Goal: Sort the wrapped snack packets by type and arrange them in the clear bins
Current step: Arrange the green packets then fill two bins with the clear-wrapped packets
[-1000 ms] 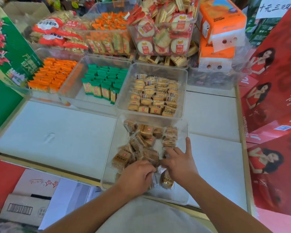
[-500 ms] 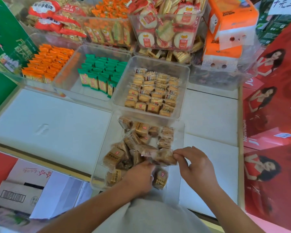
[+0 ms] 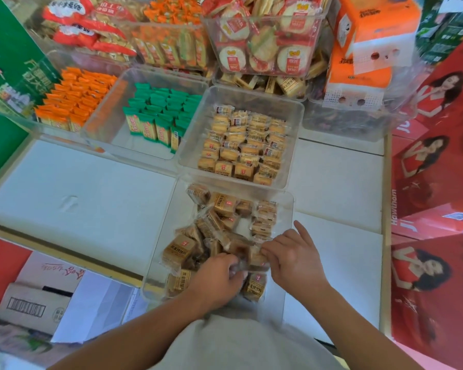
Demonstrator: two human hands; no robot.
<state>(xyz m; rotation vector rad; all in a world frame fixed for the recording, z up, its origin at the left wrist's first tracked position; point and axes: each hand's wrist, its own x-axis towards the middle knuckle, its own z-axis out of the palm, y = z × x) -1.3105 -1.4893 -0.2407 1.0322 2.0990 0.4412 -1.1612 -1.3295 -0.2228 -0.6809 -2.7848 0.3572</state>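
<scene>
A clear bin (image 3: 288,209) at the near middle of the white table holds a loose heap of brown wrapped snack packets (image 3: 225,206). Both hands are inside it. My left hand (image 3: 215,281) is curled round packets at the bin's near side. My right hand (image 3: 292,257) pinches the end of a brown packet (image 3: 251,256) lifted between the two hands, index finger sticking out. Behind it, a second clear bin (image 3: 297,124) holds yellow-brown packets (image 3: 241,145) in neat rows.
Further left stand a bin of green packets (image 3: 158,118) and a bin of orange packets (image 3: 75,97). Stacked bins of round crackers (image 3: 265,41) and orange tissue packs (image 3: 369,44) fill the back. Red cartons (image 3: 439,182) wall the right side; a green box (image 3: 8,65) the left.
My right hand lifted from the heap with a packet pinched, then came back toward my left hand. The camera view dropped slightly and moved closer.
</scene>
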